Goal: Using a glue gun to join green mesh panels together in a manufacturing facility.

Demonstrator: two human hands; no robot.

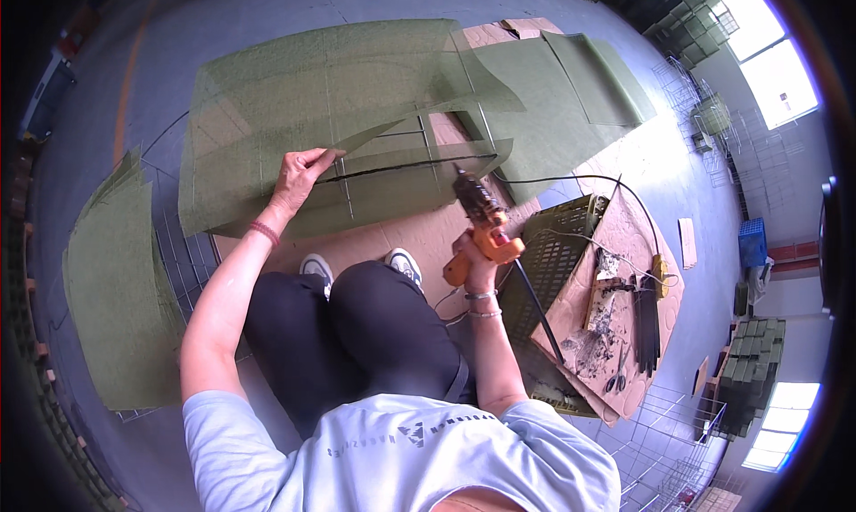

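Note:
My left hand [301, 175] is closed in a pinch on the lifted edge of a translucent green mesh sheet [285, 84]. The sheet lies over a metal wire frame [424, 137] on cardboard on the floor. A dark line of glue [392, 166] runs along the mesh by one wire. My right hand [473, 260] is wrapped round the handle of an orange glue gun [486, 218] with a blackened front. Its nozzle points at the right end of that line. A long black glue stick [537, 305] sticks out of the gun's back.
At my right, an olive plastic crate [557, 227] carries cardboard [557, 320] with black glue sticks [647, 329], scissors [615, 384] and an orange power socket [661, 276]. A black cable [588, 177] arches behind. More green mesh [116, 289] lies left; wire grids [660, 441] stand lower right.

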